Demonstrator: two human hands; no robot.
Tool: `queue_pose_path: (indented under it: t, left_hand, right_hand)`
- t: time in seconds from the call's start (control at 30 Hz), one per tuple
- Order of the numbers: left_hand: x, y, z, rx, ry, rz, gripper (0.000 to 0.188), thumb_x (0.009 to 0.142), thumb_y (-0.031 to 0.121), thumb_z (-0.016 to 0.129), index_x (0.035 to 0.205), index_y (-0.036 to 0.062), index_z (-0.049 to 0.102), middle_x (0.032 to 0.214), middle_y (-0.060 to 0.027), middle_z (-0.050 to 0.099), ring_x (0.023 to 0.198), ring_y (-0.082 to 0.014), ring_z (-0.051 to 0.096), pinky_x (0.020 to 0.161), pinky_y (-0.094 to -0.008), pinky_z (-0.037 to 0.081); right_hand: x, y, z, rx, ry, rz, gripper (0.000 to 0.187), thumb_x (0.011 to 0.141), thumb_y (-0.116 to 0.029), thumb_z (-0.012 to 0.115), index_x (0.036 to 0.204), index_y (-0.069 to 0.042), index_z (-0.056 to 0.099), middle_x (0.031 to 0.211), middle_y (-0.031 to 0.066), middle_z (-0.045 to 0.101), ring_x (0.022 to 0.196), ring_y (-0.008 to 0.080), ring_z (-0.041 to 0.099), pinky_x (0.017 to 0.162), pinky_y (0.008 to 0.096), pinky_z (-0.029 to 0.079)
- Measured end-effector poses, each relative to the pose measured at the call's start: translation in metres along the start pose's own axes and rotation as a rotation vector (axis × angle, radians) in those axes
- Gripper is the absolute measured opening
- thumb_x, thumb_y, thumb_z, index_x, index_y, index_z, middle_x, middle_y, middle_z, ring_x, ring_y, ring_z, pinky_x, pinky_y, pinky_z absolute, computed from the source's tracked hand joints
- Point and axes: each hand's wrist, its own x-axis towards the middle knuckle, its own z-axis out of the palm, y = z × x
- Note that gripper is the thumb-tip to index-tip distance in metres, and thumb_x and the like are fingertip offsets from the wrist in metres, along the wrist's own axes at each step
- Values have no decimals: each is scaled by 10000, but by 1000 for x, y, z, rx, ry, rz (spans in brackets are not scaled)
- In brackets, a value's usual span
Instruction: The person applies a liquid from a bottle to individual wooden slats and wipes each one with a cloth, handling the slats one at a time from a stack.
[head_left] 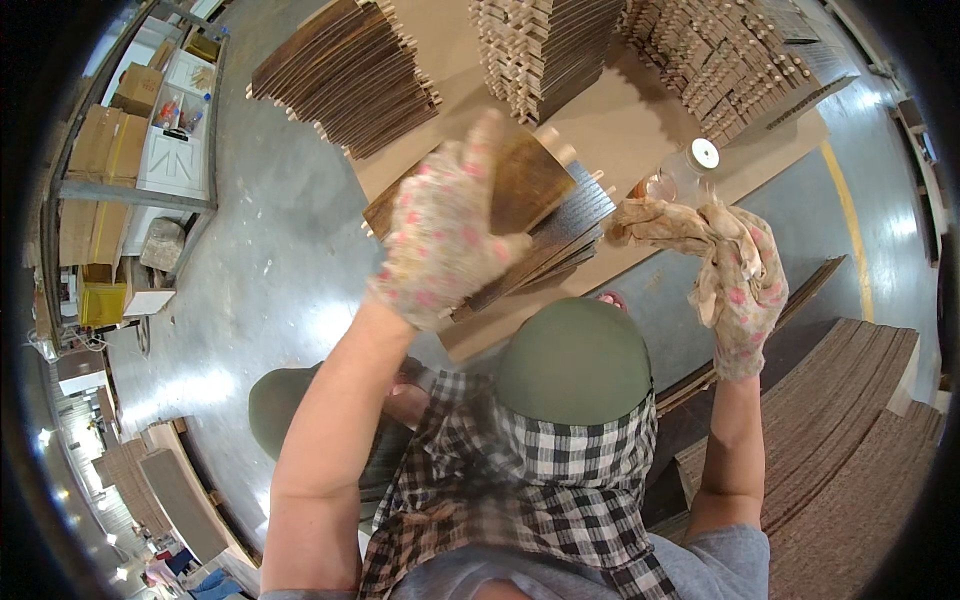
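My left hand [445, 240], in a flowered work glove, grips a short brown wooden board [530, 180] and holds it tilted above a small pile of dark slats [565, 240]. In a matching glove, my right hand [740, 275] is closed on a stained beige rag [660, 222] that hangs out toward the board's right end. A clear plastic bottle [688, 170] with a white cap lies just beyond the rag on the cardboard-covered table [620, 120].
Three stacks of wooden slats [350, 70] [545, 50] [720, 60] line the far side of the table. A shelf with cardboard boxes [150, 120] stands at the left. Brown panels [840, 420] are stacked at the right, beside a yellow floor line [850, 230]. A green cap [575, 360] and checked cloth fill the bottom.
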Motion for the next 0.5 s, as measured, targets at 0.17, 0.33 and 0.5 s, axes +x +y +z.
queue_pose_path:
  t: [0.17, 0.33, 0.5]
  left_hand:
    - [6, -19, -42, -667, 122, -305, 692, 825, 229, 816, 1364, -36, 474, 1167, -133, 671, 1055, -221, 663, 956, -368, 537]
    - [-21, -28, -24, -1462, 561, -449, 397, 982, 196, 635, 1320, 17, 529, 1219, -116, 647, 1133, -253, 631, 1000, -437, 526]
    - [-46, 13, 16, -1946, 642, -695, 353, 1021, 227, 569, 1314, 37, 520, 1242, -139, 638, 1165, -287, 613, 1014, -509, 514]
  right_hand:
    - [0, -9, 12, 116, -44, -34, 281, 897, -62, 676, 1167, 5, 635, 1240, 148, 620, 1125, 236, 606, 964, 354, 493]
    - [19, -22, 39, -46, -159, -148, 311, 859, -58, 722, 1151, 7, 636, 1222, 139, 633, 1115, 241, 622, 956, 351, 509]
    - [27, -38, 84, -508, -346, -340, 647, 696, -200, 867, 1268, -20, 625, 1256, 167, 613, 1100, 319, 630, 1001, 396, 492]
